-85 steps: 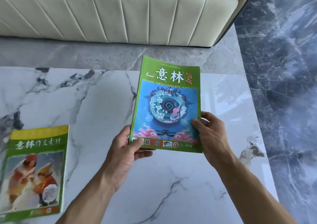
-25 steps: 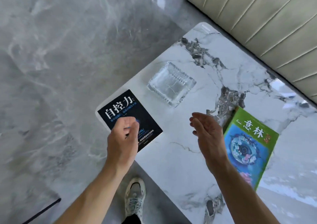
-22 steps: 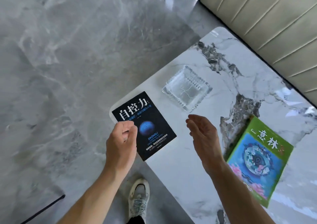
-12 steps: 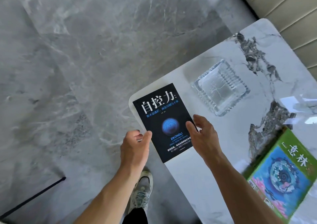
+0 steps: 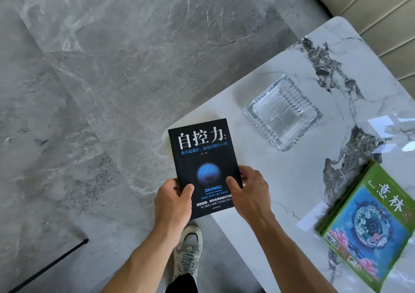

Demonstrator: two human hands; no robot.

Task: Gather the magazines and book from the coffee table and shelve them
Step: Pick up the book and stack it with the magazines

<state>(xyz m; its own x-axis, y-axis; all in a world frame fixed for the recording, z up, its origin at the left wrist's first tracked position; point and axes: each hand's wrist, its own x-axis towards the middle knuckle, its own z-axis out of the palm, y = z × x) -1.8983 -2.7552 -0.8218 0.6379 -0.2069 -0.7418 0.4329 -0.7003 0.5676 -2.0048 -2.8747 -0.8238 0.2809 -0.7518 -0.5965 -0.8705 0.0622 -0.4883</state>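
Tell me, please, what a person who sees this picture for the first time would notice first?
The eye goes first to the black book in the middle, held at its lower end by the left hand and the right hand over the corner of the marble table. Next comes the bright green magazine lying on the table at the right edge. Between them, farther back, stands a clear glass ashtray.

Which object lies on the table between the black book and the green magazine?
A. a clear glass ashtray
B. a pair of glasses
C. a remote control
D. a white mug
A: a square clear glass ashtray sits on the marble table, beyond the black book held by both hands and left of the green magazine.
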